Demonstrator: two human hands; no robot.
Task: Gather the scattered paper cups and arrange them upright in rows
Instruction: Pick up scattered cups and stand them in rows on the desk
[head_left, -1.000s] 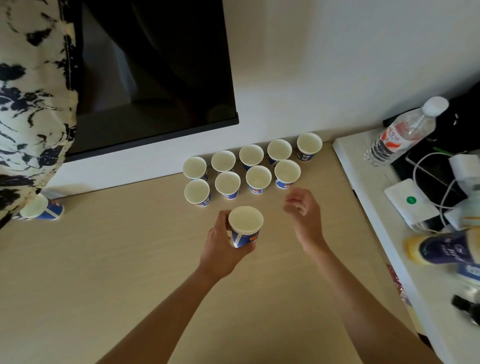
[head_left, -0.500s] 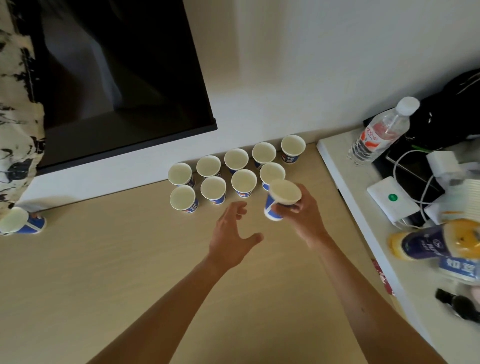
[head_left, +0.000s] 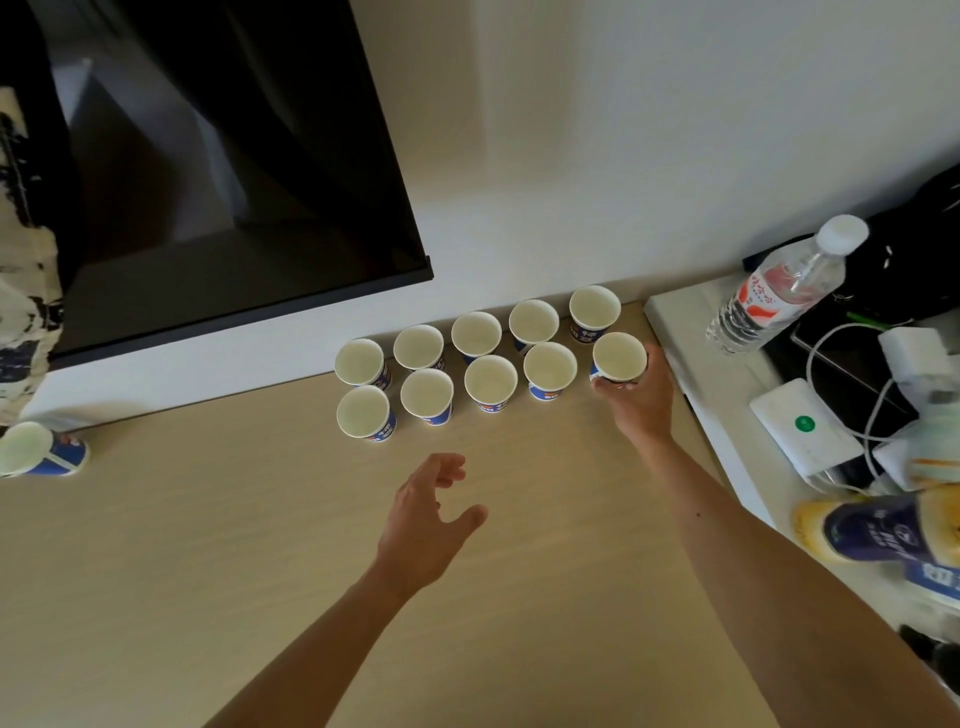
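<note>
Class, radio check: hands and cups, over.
Right hand grips end cup beside nine upright cups. Left hand open. Stray cup on its side, far left.

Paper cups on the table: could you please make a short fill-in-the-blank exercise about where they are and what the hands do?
1. The right hand grips the paper cup at the ____ end of the front row.
2. The back row holds ____ upright cups.
3. The stray cup at the far left lies on its ____.
4. The left hand holds ____.

Missing words: right; five; side; nothing.
</note>
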